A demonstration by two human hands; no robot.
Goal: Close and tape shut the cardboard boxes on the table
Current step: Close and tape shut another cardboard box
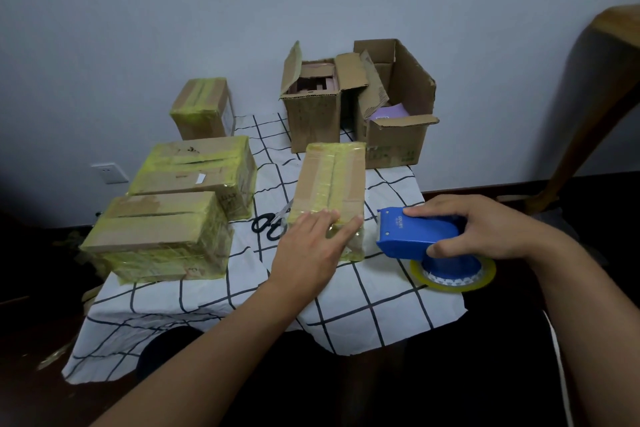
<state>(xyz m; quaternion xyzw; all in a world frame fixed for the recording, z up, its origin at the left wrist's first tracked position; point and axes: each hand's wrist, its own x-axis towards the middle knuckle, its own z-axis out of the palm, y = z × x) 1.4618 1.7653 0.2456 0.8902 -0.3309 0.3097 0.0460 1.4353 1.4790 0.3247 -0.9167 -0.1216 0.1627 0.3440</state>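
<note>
- Checked cloth [363, 291] covers a table against a pale wall.
- Left hand [308, 246]: fingers straight, pressing the near end of the taped box [330, 180].
- Right hand [474, 227] grips the blue dispenser [412, 232], just right of that box.
- Two open boxes [394, 104] stand behind; scissors [272, 222] lie left of the taped box.

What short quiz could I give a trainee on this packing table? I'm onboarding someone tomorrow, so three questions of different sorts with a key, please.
1. True or false: the right hand grips the blue tape dispenser.
2. How many boxes at the back of the table still stand with flaps open: A one, B two, C four?
3. Fill in: the left hand rests with straight fingers on the near end of the taped ____, and black-handled ____ lie just left of it.

Key: 1 true. 2 B: the narrow open box and the wide open box. 3 box; scissors.
</note>
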